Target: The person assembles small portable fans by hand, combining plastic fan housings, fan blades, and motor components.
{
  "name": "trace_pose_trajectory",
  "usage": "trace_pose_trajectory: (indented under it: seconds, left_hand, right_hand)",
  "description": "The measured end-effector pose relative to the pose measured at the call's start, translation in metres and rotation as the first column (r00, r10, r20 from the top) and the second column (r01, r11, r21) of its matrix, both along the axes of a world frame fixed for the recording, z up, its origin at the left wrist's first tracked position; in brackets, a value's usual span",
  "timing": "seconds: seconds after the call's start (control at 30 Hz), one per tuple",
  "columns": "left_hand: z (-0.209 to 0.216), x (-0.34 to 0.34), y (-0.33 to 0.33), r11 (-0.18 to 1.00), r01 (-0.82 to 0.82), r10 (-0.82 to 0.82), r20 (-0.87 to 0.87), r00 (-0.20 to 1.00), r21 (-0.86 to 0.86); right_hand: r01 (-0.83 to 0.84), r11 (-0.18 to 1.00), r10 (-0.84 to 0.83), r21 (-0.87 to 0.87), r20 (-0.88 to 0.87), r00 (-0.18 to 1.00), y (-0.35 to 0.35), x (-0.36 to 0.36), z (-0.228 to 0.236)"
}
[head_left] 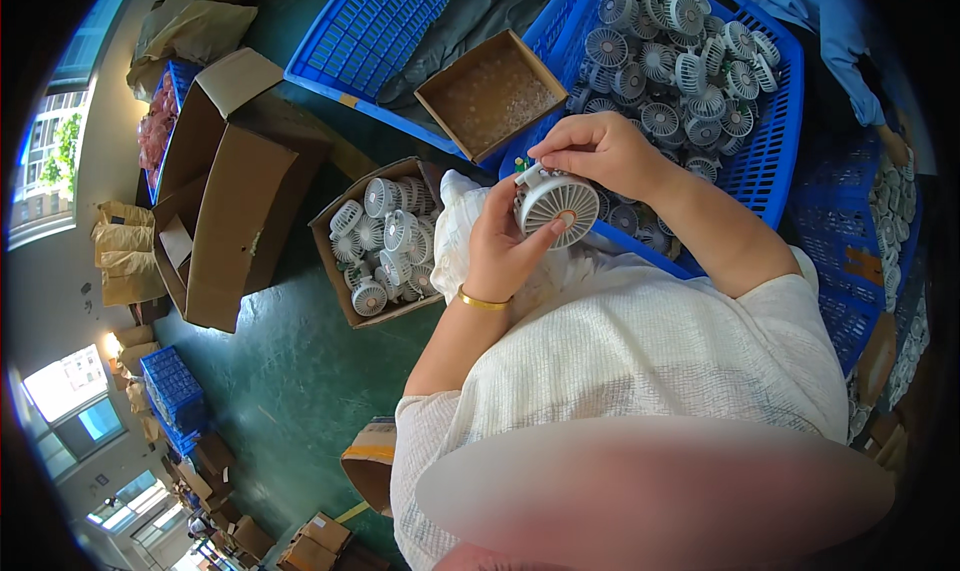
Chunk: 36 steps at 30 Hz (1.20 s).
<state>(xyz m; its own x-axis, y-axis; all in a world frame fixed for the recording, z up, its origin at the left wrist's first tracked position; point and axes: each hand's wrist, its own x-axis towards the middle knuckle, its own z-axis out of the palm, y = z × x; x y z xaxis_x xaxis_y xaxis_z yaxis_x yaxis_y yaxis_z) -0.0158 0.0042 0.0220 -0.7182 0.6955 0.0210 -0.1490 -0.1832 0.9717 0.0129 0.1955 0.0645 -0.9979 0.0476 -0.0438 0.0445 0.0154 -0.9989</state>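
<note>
My left hand (502, 243) is closed around a small round white fan (558, 211), its thumb resting on the slatted grille. At the top left of the fan a bit of green, like a circuit board (522, 165), sticks out. My right hand (608, 153) is above it, with thumb and forefinger pinched together close to that green piece. Whatever is between those fingertips is too small to make out. Under and beyond my right arm stands a blue crate (782, 121) heaped with similar fan heads (660, 61).
An open carton (335, 261) of white fans stands left of my hands. A shallow cardboard box (490, 96) with small clear bits rests on another blue crate (345, 46) holding dark cloth. A large carton (240, 211) stands farther left. At right, a co-worker's blue sleeve (835, 41) reaches toward more crates.
</note>
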Motion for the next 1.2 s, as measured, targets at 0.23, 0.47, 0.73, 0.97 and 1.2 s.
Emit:
trace_pose_trajectory:
  seconds: [0.23,0.47,0.73,0.97,1.2]
  left_hand:
    - [-0.003,0.001,-0.003,1.0,-0.016,0.016,-0.023,1.0,-0.003]
    - [0.002,0.002,-0.004,1.0,0.016,-0.018,-0.059,0.998,-0.027]
    - [0.01,0.001,-0.014,0.995,-0.034,0.017,-0.173,0.985,-0.097]
    - [0.015,-0.041,-0.057,0.723,-0.688,0.69,-0.05,0.722,0.063]
    - [-0.047,-0.12,-0.148,0.326,-0.847,0.942,0.067,0.329,-0.42]
  right_hand:
    - [-0.014,0.982,0.048,0.191,-0.175,0.983,0.001,0.002,-0.002]
    - [-0.002,0.94,0.11,0.341,-0.296,0.949,0.005,0.004,-0.004]
    - [-0.181,0.948,0.238,0.262,-0.206,0.949,0.0,-0.007,-0.003]
    - [0.365,0.926,-0.37,0.102,0.04,0.928,0.062,-0.006,-0.114]
    - [-0.334,0.583,-0.278,0.741,0.568,0.775,0.066,0.019,-0.258]
